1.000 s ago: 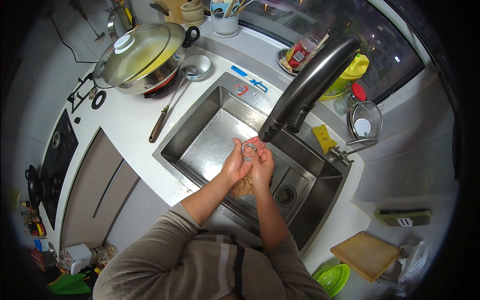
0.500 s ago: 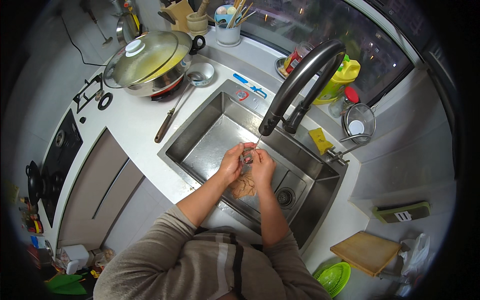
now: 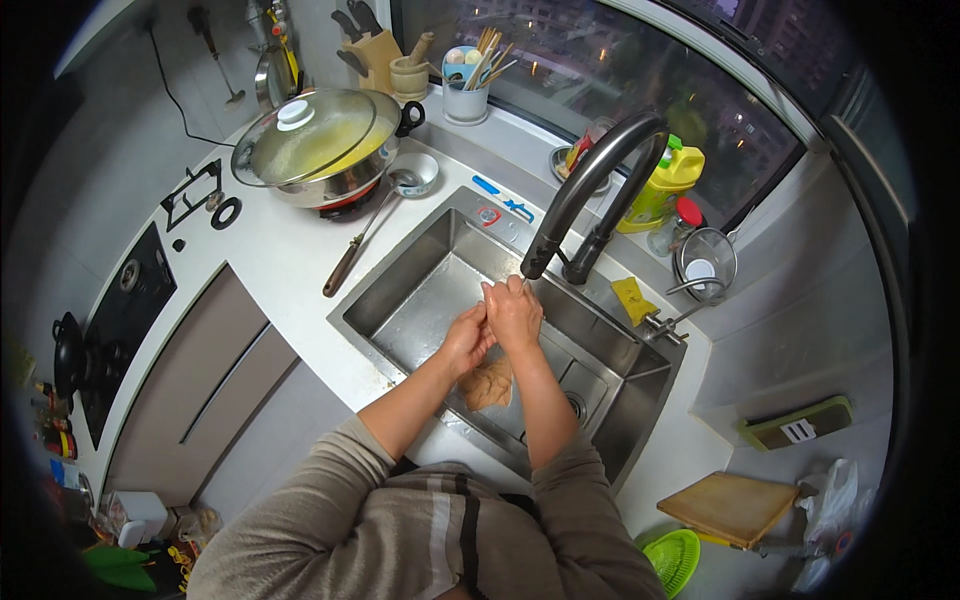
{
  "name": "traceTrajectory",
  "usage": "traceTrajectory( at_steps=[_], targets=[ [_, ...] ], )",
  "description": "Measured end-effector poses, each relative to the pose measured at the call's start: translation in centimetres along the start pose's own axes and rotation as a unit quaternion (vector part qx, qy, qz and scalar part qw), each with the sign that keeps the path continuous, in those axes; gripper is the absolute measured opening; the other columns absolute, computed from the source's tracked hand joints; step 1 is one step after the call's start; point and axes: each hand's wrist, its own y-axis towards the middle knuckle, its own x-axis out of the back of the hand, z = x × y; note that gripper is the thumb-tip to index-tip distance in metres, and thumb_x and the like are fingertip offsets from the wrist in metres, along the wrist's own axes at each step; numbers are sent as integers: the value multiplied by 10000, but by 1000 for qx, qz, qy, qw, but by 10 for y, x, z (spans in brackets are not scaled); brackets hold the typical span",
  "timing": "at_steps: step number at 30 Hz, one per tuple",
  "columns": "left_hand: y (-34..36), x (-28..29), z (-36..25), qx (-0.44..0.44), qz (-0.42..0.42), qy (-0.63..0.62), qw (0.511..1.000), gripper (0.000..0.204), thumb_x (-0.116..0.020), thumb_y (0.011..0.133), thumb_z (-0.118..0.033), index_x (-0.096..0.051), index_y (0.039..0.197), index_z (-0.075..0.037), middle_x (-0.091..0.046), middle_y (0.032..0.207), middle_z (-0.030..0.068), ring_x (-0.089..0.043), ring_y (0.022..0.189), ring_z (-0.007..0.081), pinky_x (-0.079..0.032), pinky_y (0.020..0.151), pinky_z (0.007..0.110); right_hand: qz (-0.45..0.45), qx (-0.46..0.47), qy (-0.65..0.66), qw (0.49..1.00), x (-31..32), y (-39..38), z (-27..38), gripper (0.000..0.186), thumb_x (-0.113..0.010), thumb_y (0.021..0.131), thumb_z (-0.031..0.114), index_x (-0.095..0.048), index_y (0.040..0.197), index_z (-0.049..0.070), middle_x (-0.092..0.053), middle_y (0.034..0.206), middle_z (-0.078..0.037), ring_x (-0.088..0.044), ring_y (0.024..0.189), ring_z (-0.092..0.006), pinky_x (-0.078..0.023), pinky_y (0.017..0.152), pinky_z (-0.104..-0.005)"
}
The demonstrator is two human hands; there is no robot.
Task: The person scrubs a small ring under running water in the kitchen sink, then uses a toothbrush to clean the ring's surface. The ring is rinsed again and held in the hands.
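Observation:
My left hand (image 3: 469, 340) and my right hand (image 3: 514, 316) are pressed together over the sink (image 3: 395, 285), just below the spout of the dark tap (image 3: 538, 262). The right hand lies over the left one's fingertips, and both look closed. Whatever they hold between them is hidden. Beneath my wrists a tan, crinkled flat piece (image 3: 488, 387) rests in the sink by its near wall; whether it is cloth or food I cannot tell.
A lidded steel pot (image 3: 325, 165) stands at the back left, with a bowl (image 3: 415, 176) and a brown-handled ladle (image 3: 345, 268) beside it. A yellow cloth (image 3: 632, 300) lies right of the tap. A wooden board (image 3: 733, 508) and a green basket (image 3: 671, 562) are at lower right.
My right hand has rolled over and risen slightly toward the tap, covering the left fingers. The small greyish thing earlier visible between the fingers is hidden now. The view has shifted slightly.

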Motion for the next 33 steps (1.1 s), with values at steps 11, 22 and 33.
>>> traceTrajectory(
  at_steps=[11,22,33],
  targets=[
    [39,-53,17,140,147,-87,975,367,-357,957,-426,-552,1012,-120,-598,1016,78,-573,913,215,-483,824,370,-35,-24,53,998,24,-12,-29,178,-523,875,177,-577,979,43,-595,942,-137,-574,864,-282,-461,753,-368],
    [28,-71,15,36,59,-267,961,372,-466,925,-405,-527,785,-66,-565,769,53,-551,763,218,-495,790,368,-161,-391,809,408,-10,-19,-34,407,-469,922,388,-564,1109,39,-609,911,-96,-587,810,-201,-472,747,-316],
    [38,-53,34,-181,-28,241,953,246,-477,918,-298,-556,878,-69,-506,811,48,-496,774,184,-416,685,311,-32,-490,772,404,-12,-38,-7,460,-423,885,514,-550,1043,100,-590,921,-87,-568,800,-216,-460,680,-325]
  ],
)
